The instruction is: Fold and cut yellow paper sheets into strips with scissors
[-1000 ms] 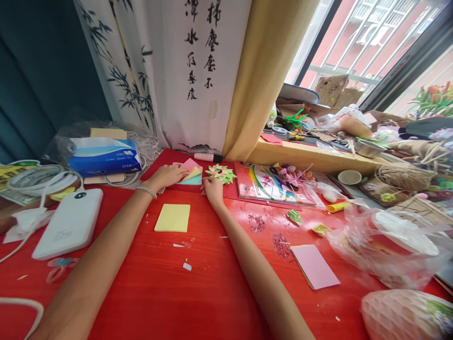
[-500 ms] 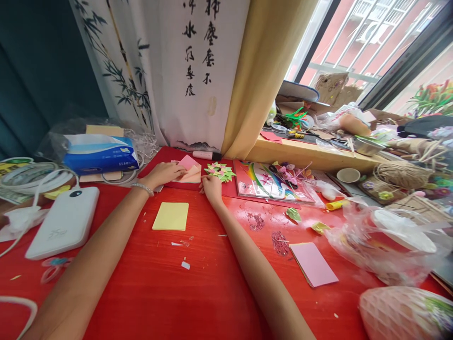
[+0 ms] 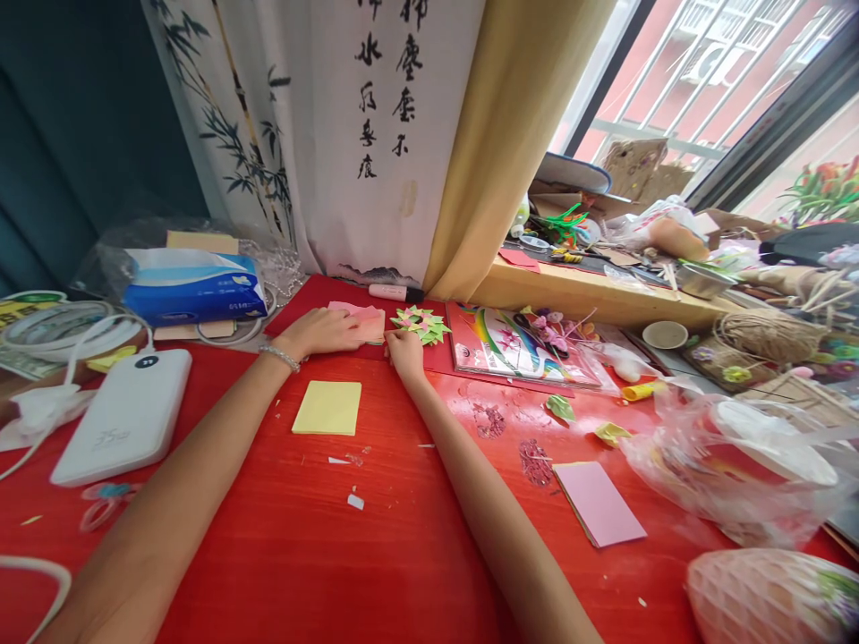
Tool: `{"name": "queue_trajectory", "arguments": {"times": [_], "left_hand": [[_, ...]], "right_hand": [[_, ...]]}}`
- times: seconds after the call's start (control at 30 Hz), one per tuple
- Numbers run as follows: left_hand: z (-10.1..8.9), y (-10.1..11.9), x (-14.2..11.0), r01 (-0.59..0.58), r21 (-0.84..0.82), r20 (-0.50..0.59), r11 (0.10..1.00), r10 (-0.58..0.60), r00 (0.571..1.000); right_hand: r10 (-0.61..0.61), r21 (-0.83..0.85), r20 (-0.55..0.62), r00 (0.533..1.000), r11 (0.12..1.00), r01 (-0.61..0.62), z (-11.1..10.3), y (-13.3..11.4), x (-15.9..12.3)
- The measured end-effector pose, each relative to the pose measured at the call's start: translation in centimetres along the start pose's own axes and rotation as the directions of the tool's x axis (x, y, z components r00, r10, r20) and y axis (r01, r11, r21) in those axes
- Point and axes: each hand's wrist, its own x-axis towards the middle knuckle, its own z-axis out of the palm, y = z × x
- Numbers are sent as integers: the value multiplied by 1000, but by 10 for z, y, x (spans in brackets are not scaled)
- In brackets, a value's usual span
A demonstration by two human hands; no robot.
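Observation:
My left hand (image 3: pixel 323 333) lies with its fingers stretched over a small stack of pink and peach square paper (image 3: pixel 373 326), covering its left part. Pinched together, the fingers of my right hand (image 3: pixel 405 352) are at the right front corner of that stack. Just behind my right hand sits a folded green, yellow and pink paper star (image 3: pixel 421 325), partly covered by it. A pale yellow stack of square paper (image 3: pixel 327 408) lies on the red table in front of my left hand.
Right of my arm are pink paper (image 3: pixel 599 504), crumpled green paper (image 3: pixel 559 408) and a plastic-wrapped bowl (image 3: pixel 765 438). A marker (image 3: pixel 395 292), a colourful packet (image 3: pixel 500 344) and a cluttered ledge are behind. A power bank (image 3: pixel 124 416) and tissue pack (image 3: pixel 194 291) stand left.
My left hand has slid right and slightly forward over the stack, and the raised pink sheet now lies flatter. My right hand stays at the corner. The view has shifted slightly.

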Motion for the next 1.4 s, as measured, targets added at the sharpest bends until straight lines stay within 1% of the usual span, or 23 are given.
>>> {"name": "queue_trajectory", "arguments": {"times": [0.13,0.2,0.3,0.4,0.47,0.53,0.57,0.63,0.67,0.7,0.73,0.8,0.83,0.87,0.93,1.03,1.13,1.2,1.27,1.3,1.33,1.37,1.4], "left_hand": [[7,-3,1,16,35,-58,999,-14,998],[9,-7,2,65,28,-112,997,-62,992],[11,-13,4,157,-13,-189,987,-157,969],[13,-16,7,220,-71,-229,973,-231,946],[14,-18,8,261,-202,-282,944,-311,907],[13,-21,9,268,-375,-362,888,-406,839],[11,-22,9,263,-433,-400,862,-445,801],[6,-25,7,266,-463,-458,845,-485,745],[3,-26,6,275,-445,-471,852,-484,738],[0,-28,4,287,-391,-460,874,-456,762],[-2,-29,2,286,-314,-421,905,-403,813],[-3,-31,-1,223,-150,-275,963,-258,926],[-3,-32,-1,181,-86,-189,980,-194,963],[-2,-32,-1,148,-48,-116,988,-153,981],[0,-32,0,137,-41,-47,990,-139,989],[1,-29,3,164,-7,7,986,-164,986],[1,-20,4,186,22,19,982,-186,982],[0,-10,4,198,25,4,980,-198,980],[-4,2,4,213,11,-32,977,-212,977],[-8,8,4,221,-3,-60,975,-221,973],[-14,16,5,230,-22,-95,973,-231,968],[-21,24,7,236,-47,-132,971,-240,962],[-28,33,10,238,-80,-168,968,-248,954]], "right_hand": [[-5,8,-23,1000,1000,5,-1,-1,-1],[-11,5,-26,1000,1000,12,-1,-1,-2],[-21,-11,-20,1000,1000,20,-1,-2,-4],[-28,-36,-5,1000,999,28,-1,-2,-6],[-32,-55,5,999,998,32,-1,-3,-8],[-36,-73,10,999,997,36,-1,-4,-9],[-37,-81,11,999,996,37,-1,-4,-9],[-38,-93,12,999,995,39,-1,-4,-10],[-39,-96,12,999,995,40,-1,-4,-10],[-40,-97,12,999,994,41,-1,-4,-10],[-40,-97,11,999,994,41,-1,-4,-10],[-41,-93,7,999,995,42,-1,-4,-9],[-42,-90,5,999,995,42,-1,-4,-9],[-43,-86,2,999,995,43,-1,-5,-10],[-44,-76,-3,999,996,44,-1,-4,-11],[-48,-43,-20,999,998,47,0,-5,-13],[-66,17,-64,996,998,67,-5,-14,-12],[-85,55,-90,992,994,90,-16,-26,-9],[-112,100,-109,988,987,123,-37,-42,-4],[-130,124,-124,984,982,145,-52,-50,-1],[-162,174,-143,976,967,186,-69,-57,3],[-193,196,-194,962,953,231,-89,-62,8],[-227,162,-262,938,948,275,-111,-64,13]]}}
